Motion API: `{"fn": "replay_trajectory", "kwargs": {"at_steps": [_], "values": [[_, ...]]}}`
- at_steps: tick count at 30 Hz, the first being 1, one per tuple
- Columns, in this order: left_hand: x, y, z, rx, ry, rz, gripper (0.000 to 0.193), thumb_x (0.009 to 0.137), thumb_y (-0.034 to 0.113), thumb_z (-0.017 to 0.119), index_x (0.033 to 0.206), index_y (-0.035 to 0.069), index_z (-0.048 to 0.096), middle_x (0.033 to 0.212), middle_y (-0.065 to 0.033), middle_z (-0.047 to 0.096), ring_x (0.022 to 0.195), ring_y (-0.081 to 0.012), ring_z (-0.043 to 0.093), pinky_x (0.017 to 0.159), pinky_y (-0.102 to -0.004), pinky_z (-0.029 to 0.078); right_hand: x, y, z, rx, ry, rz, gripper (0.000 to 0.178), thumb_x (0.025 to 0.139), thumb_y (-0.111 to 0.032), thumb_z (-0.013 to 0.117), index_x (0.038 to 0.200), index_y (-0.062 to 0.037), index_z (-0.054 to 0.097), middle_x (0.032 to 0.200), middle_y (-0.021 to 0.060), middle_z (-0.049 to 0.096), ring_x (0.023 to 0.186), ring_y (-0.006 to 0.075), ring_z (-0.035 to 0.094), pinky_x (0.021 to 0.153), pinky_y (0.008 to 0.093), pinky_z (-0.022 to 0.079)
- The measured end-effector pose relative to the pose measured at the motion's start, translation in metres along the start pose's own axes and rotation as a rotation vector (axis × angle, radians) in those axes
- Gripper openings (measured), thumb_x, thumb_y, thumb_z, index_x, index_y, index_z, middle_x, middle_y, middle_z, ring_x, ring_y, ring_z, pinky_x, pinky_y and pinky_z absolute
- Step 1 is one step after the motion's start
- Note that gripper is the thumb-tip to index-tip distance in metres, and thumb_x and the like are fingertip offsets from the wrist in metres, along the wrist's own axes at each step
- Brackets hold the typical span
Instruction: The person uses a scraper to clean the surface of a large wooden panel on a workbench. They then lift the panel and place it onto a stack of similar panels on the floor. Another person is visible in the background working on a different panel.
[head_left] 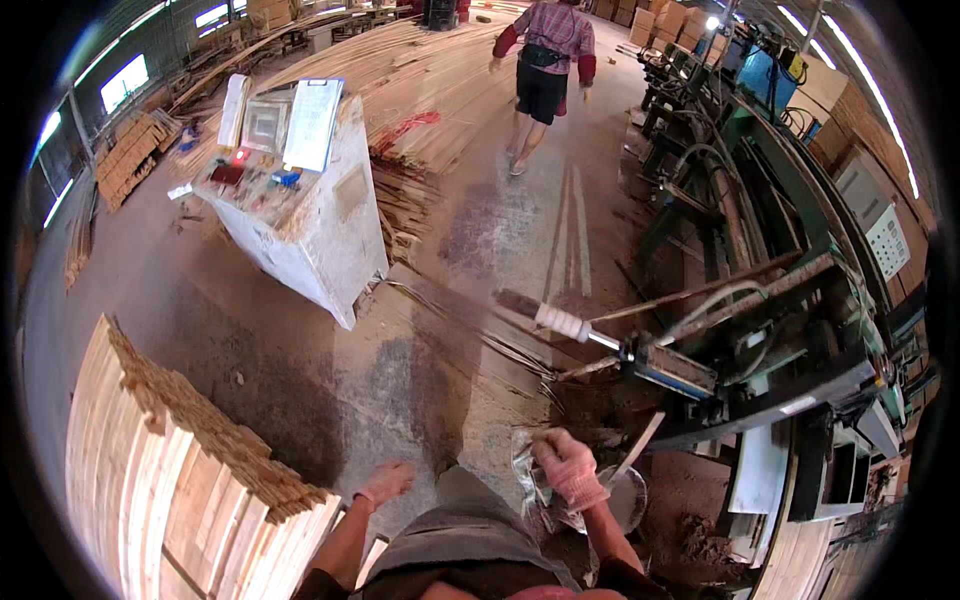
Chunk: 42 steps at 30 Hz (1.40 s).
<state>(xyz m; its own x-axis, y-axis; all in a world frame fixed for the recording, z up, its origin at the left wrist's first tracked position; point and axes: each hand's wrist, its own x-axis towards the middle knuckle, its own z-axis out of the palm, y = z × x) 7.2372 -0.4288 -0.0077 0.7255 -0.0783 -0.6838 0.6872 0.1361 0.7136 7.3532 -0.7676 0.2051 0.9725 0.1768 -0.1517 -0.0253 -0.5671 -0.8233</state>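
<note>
Planks (150, 470) are sitting stacked just left of the person's left hand (388, 483); I'm not making out whether its fingers are open or closed. A bucket (640, 492) is standing beside the right hand (567, 465), its fingers curled closed, nothing showing in them. A stick (640, 445) is slanting there. Beyond, a clipboard (313, 125) is resting on a white cabinet (310, 250), a machine (790, 400) is filling the right.

Pale plank stack (135, 470): matt wood, sides smooth-ish, ends v. rough. White boxy table (285, 265): painted, scuffed; nr its far R corner, clipboard (314, 122) w/ matt white paper. Grey-brown floor (385, 385): worn conc. Silver machine rod (604, 340): glossy metal. R grip (566, 465): pinkish cloth glove (574, 480), matt.
</note>
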Motion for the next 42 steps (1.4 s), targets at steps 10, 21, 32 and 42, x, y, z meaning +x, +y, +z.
{"fn": "replay_trajectory", "kwargs": {"at_steps": [10,21,32,42], "values": [[-0.018,-0.020,-0.193,-0.819,0.656,-0.305,0.025,0.092,0.033,0.055,0.091,0.008,0.058,0.074,-0.0097,0.055,0.055,-0.0255,0.049,0.047,-0.0397,0.041,0.330,-0.148,0.043,-0.247,-0.265,-0.304,0.029,0.093,-0.030,0.065,0.113,-0.0102,0.069,0.101,0.0133,0.073,0.096,0.0288,0.071,0.082,0.0380,0.056],[0.390,0.377,-0.295,-0.077,0.413,-0.232,0.035,0.094,0.034,0.060,0.112,0.005,0.063,0.085,-0.0110,0.065,0.065,-0.0240,0.062,0.055,-0.0397,0.051,0.554,0.161,0.135,-0.590,-0.468,0.430,0.038,0.089,-0.038,0.058,0.109,-0.0078,0.071,0.110,0.0228,0.069,0.103,0.0391,0.066,0.086,0.0473,0.052],[0.768,0.778,-0.255,-0.225,0.051,-0.062,0.026,0.097,0.034,0.059,0.082,0.012,0.059,0.072,-0.0002,0.058,0.069,-0.0189,0.062,0.060,-0.0372,0.049,0.878,0.221,0.065,-0.732,-1.043,0.612,0.028,0.088,-0.029,0.063,0.103,-0.0085,0.073,0.090,0.0149,0.073,0.082,0.0326,0.072,0.070,0.0438,0.057],[0.913,0.823,-0.288,-0.045,0.303,-0.492,0.056,0.087,0.056,0.066,0.117,0.010,0.059,0.103,-0.0112,0.063,0.086,-0.0329,0.065,0.068,-0.0519,0.055,1.518,-0.029,-0.012,0.337,-0.292,0.477,0.032,0.093,-0.031,0.062,0.104,-0.0020,0.067,0.090,0.0096,0.071,0.074,0.0172,0.067,0.067,0.0322,0.055]]}}
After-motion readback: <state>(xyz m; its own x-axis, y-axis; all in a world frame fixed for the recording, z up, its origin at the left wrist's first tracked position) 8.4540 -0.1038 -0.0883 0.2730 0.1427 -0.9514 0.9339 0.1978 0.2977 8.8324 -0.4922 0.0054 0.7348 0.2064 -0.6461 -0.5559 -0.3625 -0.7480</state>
